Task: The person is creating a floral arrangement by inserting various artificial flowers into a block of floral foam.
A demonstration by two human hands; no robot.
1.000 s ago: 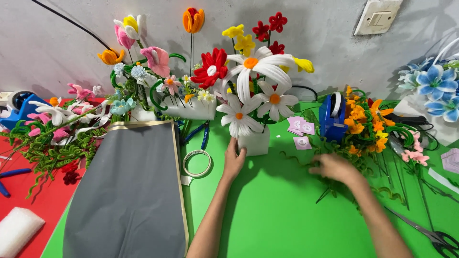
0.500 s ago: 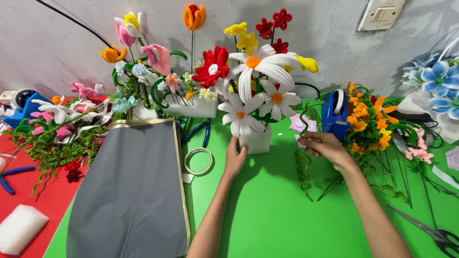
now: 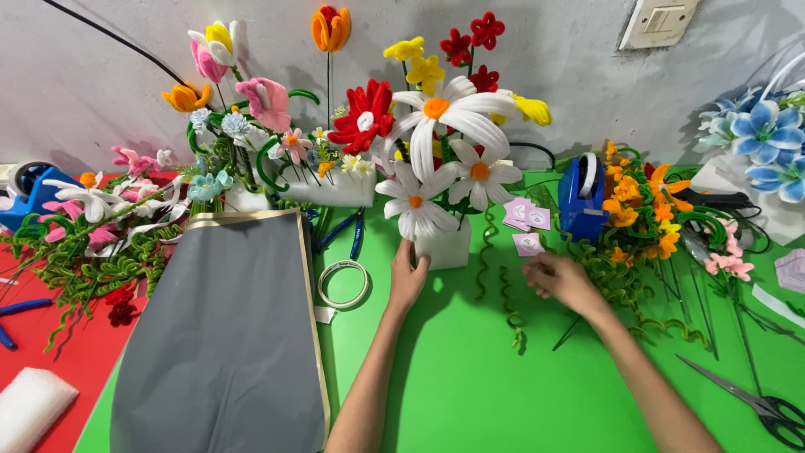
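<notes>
My left hand [image 3: 408,275] rests against the front of a white foam block [image 3: 449,244] that holds several white daisies [image 3: 436,143] made of pipe cleaner, with red and yellow flowers behind them. My right hand [image 3: 563,279] is to the right of the block, fingers pinched on a curly green pipe-cleaner stem [image 3: 508,304] that trails down over the green table [image 3: 470,386]. A second curly green stem [image 3: 484,252] hangs beside the block.
A grey sheet with a gold edge [image 3: 218,335] lies at the left, a tape ring [image 3: 343,283] and blue pliers [image 3: 350,231] beside it. A blue tape dispenser [image 3: 582,195], small pink cards [image 3: 528,220], orange flowers [image 3: 641,205] and scissors [image 3: 755,403] are at the right.
My right hand has moved left from the orange flowers toward the foam block, bringing a curly green stem with it. My left hand has stayed on the block.
</notes>
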